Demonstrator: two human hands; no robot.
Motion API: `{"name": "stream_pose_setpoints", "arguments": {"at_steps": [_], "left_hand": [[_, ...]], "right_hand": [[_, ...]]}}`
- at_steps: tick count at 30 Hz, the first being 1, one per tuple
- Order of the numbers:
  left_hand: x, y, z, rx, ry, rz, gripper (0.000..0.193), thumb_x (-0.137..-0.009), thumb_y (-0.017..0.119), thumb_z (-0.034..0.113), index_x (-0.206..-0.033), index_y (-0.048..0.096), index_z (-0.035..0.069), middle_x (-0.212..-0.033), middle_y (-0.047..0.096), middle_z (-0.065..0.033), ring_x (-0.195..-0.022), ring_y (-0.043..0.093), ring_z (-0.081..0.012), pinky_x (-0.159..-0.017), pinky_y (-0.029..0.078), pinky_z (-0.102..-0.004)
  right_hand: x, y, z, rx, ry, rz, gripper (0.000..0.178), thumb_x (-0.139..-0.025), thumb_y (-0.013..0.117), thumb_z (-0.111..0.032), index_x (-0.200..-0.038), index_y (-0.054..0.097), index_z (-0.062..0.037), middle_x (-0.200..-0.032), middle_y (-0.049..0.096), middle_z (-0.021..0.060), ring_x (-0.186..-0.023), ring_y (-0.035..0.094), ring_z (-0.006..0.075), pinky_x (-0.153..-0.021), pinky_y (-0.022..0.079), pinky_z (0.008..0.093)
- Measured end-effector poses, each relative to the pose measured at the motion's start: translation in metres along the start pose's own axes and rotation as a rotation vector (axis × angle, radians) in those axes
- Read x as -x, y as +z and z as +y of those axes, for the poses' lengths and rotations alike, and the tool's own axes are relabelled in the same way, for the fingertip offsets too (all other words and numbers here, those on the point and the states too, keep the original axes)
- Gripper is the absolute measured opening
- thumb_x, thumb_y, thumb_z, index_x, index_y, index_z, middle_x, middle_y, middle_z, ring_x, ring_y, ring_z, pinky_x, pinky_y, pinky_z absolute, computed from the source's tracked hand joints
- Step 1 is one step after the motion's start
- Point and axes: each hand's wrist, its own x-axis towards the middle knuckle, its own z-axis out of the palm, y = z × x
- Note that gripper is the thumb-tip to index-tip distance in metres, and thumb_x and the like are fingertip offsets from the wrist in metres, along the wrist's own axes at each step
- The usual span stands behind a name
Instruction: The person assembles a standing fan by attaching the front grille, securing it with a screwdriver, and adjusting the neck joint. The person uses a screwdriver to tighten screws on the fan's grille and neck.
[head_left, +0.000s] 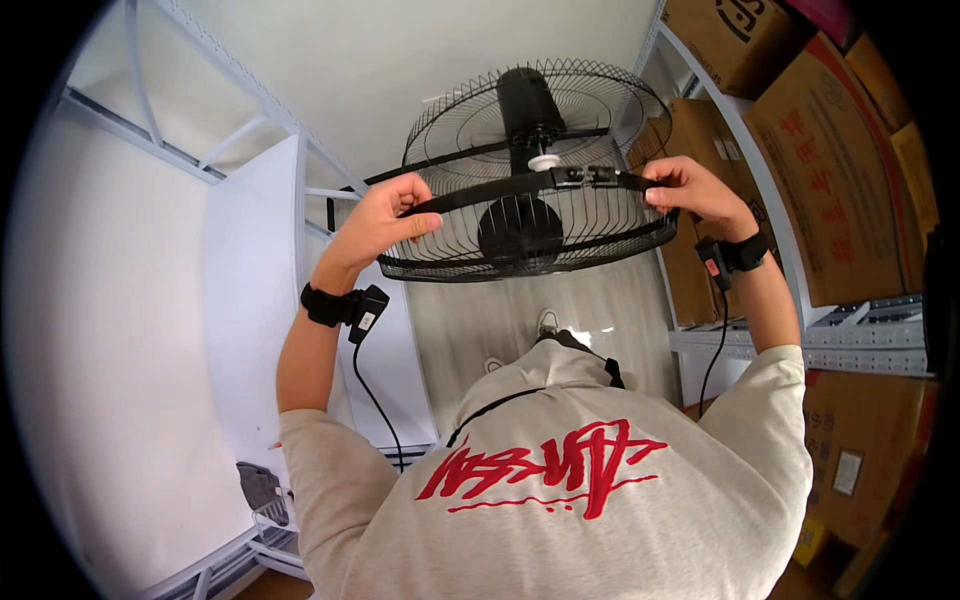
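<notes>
Fan grille [520, 234] is pinched by left grip [388, 218] at ten o'clock, right grip [694, 190] at two; some fingertips are hidden.

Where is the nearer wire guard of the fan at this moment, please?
In the head view, the nearer wire guard sits above the picture's centre, gripped by its rim between the left hand and the right hand, just below the white knob.
</notes>
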Motion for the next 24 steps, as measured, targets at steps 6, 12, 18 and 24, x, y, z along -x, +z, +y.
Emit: {"name": "stream_pose_setpoints", "arguments": {"at_steps": [6,12,18,24], "left_hand": [[-0.042,0.002,0.046,-0.061,-0.023,0.023,0.021,-0.086,0.073,0.014,-0.090,0.055,0.005,-0.075,0.056,0.0024,-0.064,0.052,-0.0047,-0.058,0.042,-0.0210],[-0.067,0.011,0.053,-0.049,-0.050,-0.006,0.019,-0.085,0.074,0.012,-0.091,0.058,0.004,-0.073,0.056,0.0036,-0.063,0.050,-0.0040,-0.057,0.041,-0.0204],[-0.089,0.015,0.051,-0.006,-0.018,0.097,0.015,-0.086,0.072,0.009,-0.090,0.059,0.004,-0.076,0.057,0.0039,-0.067,0.051,-0.0037,-0.059,0.041,-0.0197],[-0.105,0.005,0.052,-0.110,-0.075,0.139,0.014,-0.086,0.072,0.006,-0.092,0.060,0.003,-0.078,0.059,0.0038,-0.071,0.052,-0.0032,-0.062,0.042,-0.0198]], "right_hand": [[-0.021,-0.053,-0.009,-0.033,-0.118,0.017,0.021,-0.087,0.071,-0.023,-0.090,0.059,-0.0057,-0.069,0.051,-0.0066,-0.065,0.048,0.0020,-0.058,0.038,0.0186],[-0.029,-0.092,0.008,-0.021,-0.134,-0.013,0.020,-0.087,0.072,-0.020,-0.087,0.058,-0.0061,-0.071,0.052,-0.0068,-0.065,0.048,0.0018,-0.058,0.039,0.0181],[-0.037,-0.105,0.001,-0.015,-0.195,0.137,0.015,-0.089,0.069,-0.016,-0.089,0.058,-0.0059,-0.072,0.051,-0.0075,-0.067,0.048,0.0020,-0.061,0.039,0.0188],[-0.051,-0.112,0.008,0.010,-0.182,0.166,0.015,-0.088,0.070,-0.015,-0.093,0.060,-0.0054,-0.074,0.050,-0.0078,-0.067,0.046,0.0021,-0.063,0.038,0.0194]]}}
